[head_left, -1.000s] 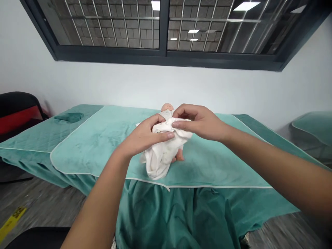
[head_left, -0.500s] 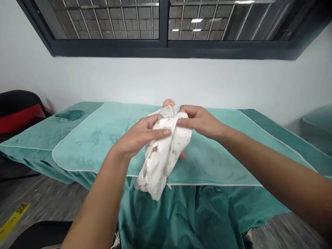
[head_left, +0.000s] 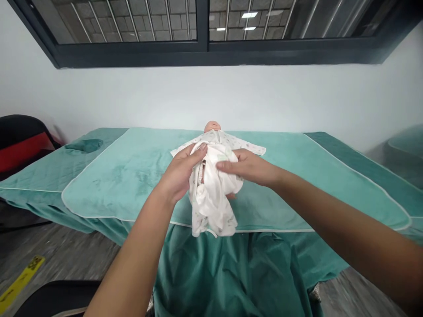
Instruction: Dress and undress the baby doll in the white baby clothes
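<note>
A baby doll (head_left: 212, 127) lies on its back on a light teal towel (head_left: 132, 176), head toward the wall. It wears a white printed garment (head_left: 214, 198) whose lower part is bunched up and hangs toward the near towel edge. My left hand (head_left: 180, 171) grips the bunched cloth from the left, fingers curled on it. My right hand (head_left: 246, 167) holds the cloth from the right, fingers pressed on its top. The doll's legs are mostly hidden by the cloth.
The towel covers a bed (head_left: 231, 273) draped in darker teal sheet, standing against a white wall under a dark-framed window (head_left: 205, 31). A small teal pillow (head_left: 84, 145) lies at far left. A black and red chair (head_left: 20, 141) stands left; another teal bed (head_left: 406, 143) at right.
Both hands have pulled the bunched garment down along the doll's body and closer together. The doll's chest and spread sleeves now show beyond the hands.
</note>
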Demonstrator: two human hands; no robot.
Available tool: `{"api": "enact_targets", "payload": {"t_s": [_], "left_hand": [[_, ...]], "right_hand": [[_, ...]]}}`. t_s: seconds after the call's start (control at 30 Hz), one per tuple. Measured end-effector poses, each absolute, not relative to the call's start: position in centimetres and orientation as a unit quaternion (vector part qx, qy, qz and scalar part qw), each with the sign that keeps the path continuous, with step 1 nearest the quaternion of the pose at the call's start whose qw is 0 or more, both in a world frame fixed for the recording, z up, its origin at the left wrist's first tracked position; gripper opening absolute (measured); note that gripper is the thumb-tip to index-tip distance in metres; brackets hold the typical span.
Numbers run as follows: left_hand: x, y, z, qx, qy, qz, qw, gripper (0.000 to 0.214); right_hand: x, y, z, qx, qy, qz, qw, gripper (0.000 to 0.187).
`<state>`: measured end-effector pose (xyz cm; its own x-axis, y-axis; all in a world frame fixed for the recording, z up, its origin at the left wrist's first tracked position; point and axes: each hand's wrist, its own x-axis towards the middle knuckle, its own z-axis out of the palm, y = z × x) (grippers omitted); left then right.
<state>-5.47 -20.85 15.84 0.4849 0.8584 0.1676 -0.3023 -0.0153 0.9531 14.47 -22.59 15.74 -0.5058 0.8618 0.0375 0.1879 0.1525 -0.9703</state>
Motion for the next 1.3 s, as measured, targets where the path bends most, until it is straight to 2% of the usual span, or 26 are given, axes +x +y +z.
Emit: {"api": "enact_targets", "payload": {"t_s": [0.13, 0.23, 0.33, 0.43, 0.5, 0.6, 0.67, 0.8, 0.97, 1.1, 1.2, 1.3], "left_hand": [[-5.0, -21.2, 15.4, 0.630, 0.235, 0.328, 0.664, 0.037], [-4.7, -21.4, 15.4, 0.674, 0.275, 0.317, 0.608, 0.032], [-4.3, -21.2, 15.3, 0.649, 0.340, 0.368, 0.573, 0.023], [-4.2, -20.9, 14.9, 0.570, 0.351, 0.440, 0.598, 0.016], [-4.3, -20.6, 14.6, 0.525, 0.333, 0.467, 0.629, 0.017], [-4.4, -20.2, 14.2, 0.475, 0.300, 0.474, 0.678, 0.017], [-4.2, -20.0, 14.0, 0.448, 0.276, 0.449, 0.722, 0.018], [-3.8, -20.3, 13.7, 0.431, 0.257, 0.398, 0.768, 0.021], [-4.1, -21.7, 13.5, 0.550, 0.280, 0.362, 0.699, 0.031], [-4.1, -22.2, 13.1, 0.621, 0.321, 0.347, 0.625, 0.045], [-4.1, -21.9, 12.7, 0.594, 0.339, 0.374, 0.627, 0.038], [-4.4, -21.1, 12.6, 0.516, 0.336, 0.456, 0.643, 0.031]], "right_hand": [[14.0, -21.7, 15.5, -0.382, -0.591, 0.532, 0.471, 0.042], [13.4, -21.4, 14.7, -0.388, -0.547, 0.529, 0.520, 0.040], [12.7, -21.7, 13.9, -0.392, -0.543, 0.526, 0.524, 0.041], [12.6, -22.0, 13.7, -0.410, -0.579, 0.478, 0.518, 0.038], [13.0, -22.2, 13.7, -0.409, -0.614, 0.468, 0.486, 0.035], [13.8, -22.4, 13.8, -0.373, -0.648, 0.523, 0.409, 0.033], [14.0, -22.4, 13.8, -0.347, -0.632, 0.569, 0.395, 0.035], [13.5, -22.2, 13.8, -0.326, -0.563, 0.601, 0.465, 0.038], [12.6, -21.7, 13.7, -0.358, -0.524, 0.563, 0.529, 0.040], [12.0, -21.0, 12.3, -0.412, -0.515, 0.475, 0.583, 0.042], [12.1, -20.7, 11.3, -0.431, -0.525, 0.447, 0.583, 0.042], [13.1, -20.9, 11.0, -0.440, -0.575, 0.452, 0.521, 0.044]]}}
